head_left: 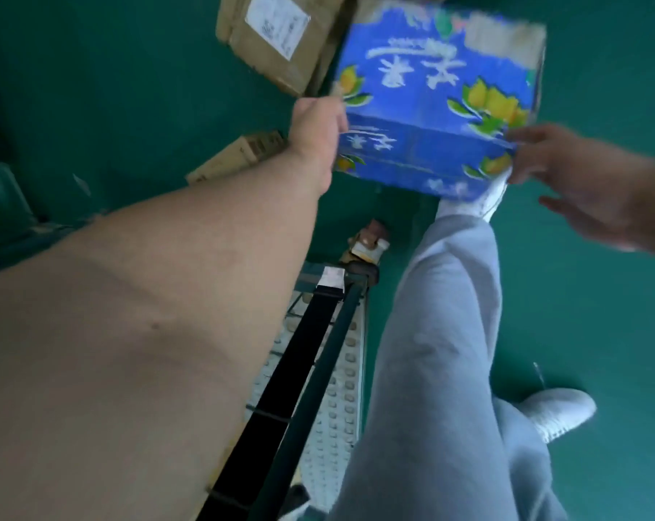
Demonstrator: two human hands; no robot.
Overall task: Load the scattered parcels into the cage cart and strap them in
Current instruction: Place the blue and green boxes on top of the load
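Note:
A blue carton with yellow fruit pictures and white lettering (431,103) is held above the green floor at the top centre, blurred by motion. My left hand (318,133) grips its left edge. At the carton's lower right corner, my right hand (578,182) touches it with the thumb while the fingers are spread apart. A brown parcel with a white label (277,35) lies on the floor beyond the carton. A second flat brown parcel (235,159) lies left of my left wrist. The cage cart's dark frame bar (318,370) and a black strap (288,374) run below my left arm.
The cart's studded metal floor plate (341,400) shows beside my grey trouser leg (431,351). One white shoe (559,411) stands on the green floor at the right. A cart wheel and bracket (367,242) sit under the carton.

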